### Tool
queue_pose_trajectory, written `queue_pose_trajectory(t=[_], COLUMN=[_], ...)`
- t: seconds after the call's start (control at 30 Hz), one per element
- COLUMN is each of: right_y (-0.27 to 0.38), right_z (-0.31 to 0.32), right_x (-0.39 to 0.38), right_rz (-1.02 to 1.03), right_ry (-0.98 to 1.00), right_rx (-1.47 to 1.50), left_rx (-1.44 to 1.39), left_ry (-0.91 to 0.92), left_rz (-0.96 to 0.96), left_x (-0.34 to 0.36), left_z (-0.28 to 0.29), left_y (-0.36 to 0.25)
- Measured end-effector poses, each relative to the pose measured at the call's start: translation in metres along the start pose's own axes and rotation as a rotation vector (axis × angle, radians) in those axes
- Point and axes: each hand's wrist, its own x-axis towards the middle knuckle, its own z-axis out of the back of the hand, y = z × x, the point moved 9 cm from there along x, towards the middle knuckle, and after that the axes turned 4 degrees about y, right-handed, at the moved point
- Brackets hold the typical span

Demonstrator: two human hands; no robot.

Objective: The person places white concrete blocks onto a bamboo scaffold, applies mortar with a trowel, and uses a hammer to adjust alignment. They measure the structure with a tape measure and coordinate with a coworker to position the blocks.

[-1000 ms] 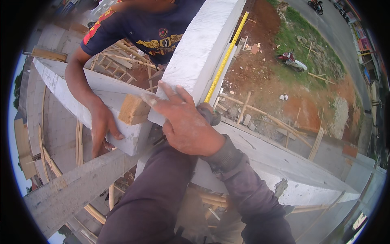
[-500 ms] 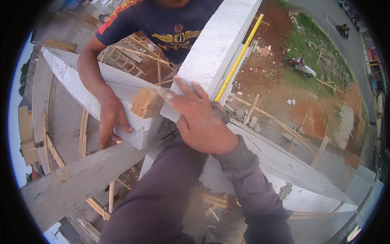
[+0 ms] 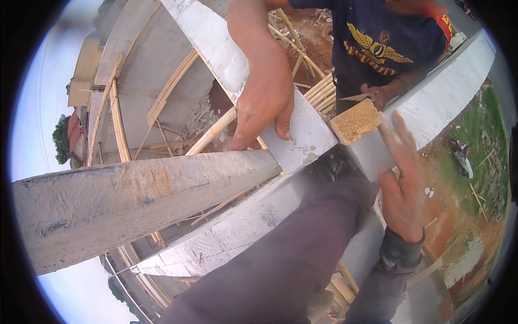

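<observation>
A long grey beam (image 3: 145, 189) runs up to a pale left beam (image 3: 307, 135), whose end a co-worker's hand (image 3: 264, 97) steadies. The pale right beam (image 3: 453, 89) has the right hand (image 3: 402, 189) at its near right edge, grip spread; the left hand doesn't show. At that beam's near left corner sits a wooden block (image 3: 356, 121). Steadying this end seems the step; the next move probably wants still fingers

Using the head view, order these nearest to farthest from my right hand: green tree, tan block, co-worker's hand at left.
1. Tan block, just up and left of your right hand.
2. Co-worker's hand, farther left.
3. Green tree, far left background.
</observation>
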Motion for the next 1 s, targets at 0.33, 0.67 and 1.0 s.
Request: queue_pose_trajectory(t=[0.33,0.67,1.0], right_y=[0.007,-0.005,-0.012], right_z=[0.004,0.029,0.029], right_x=[-0.001,0.016,0.002], right_rz=[-0.016,-0.005,0.153], right_ry=[0.008,0.013,-0.094], right_rx=[0.010,0.063,0.026], left_rx=[-0.054,-0.063,0.219], left_ry=[0.005,0.045,0.084], left_rz=[-0.035,-0.065,-0.073], left_x=[0.003,0.016,0.021], left_z=[-0.004,0.003,-0.009], left_y=[-0.027,-0.058,-0.006])
